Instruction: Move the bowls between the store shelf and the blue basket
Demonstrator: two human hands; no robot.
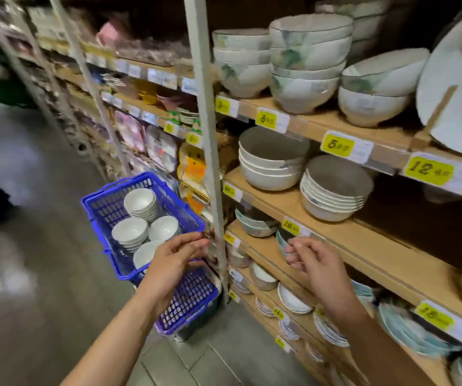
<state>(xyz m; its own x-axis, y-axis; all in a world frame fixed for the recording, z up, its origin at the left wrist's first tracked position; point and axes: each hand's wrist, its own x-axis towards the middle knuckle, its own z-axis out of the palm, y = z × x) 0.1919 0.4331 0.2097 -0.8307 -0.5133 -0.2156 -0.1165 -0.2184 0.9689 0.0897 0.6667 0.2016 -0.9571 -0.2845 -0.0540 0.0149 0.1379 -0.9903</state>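
A blue basket [107, 215] stands at the foot of the store shelf [335, 243], left of a grey upright post [210, 151]. Inside it are several stacks of small white bowls [140, 203], [130, 231], [163, 228]. My left hand [177, 260] hovers over the basket's right rim with fingers loosely curled, holding nothing. My right hand [316, 263] hangs in front of the shelf edge, fingers relaxed and empty. Two stacks of grey-lined bowls [271, 160], [335, 188] sit on the shelf above my right hand.
Larger patterned bowls [308, 65] fill the upper shelf, with a big white plate [458, 87] at the right. Plates and shallow bowls [294, 300] crowd the lower shelves. Yellow price tags line the shelf edges. The grey floor aisle [43, 274] lies to the left.
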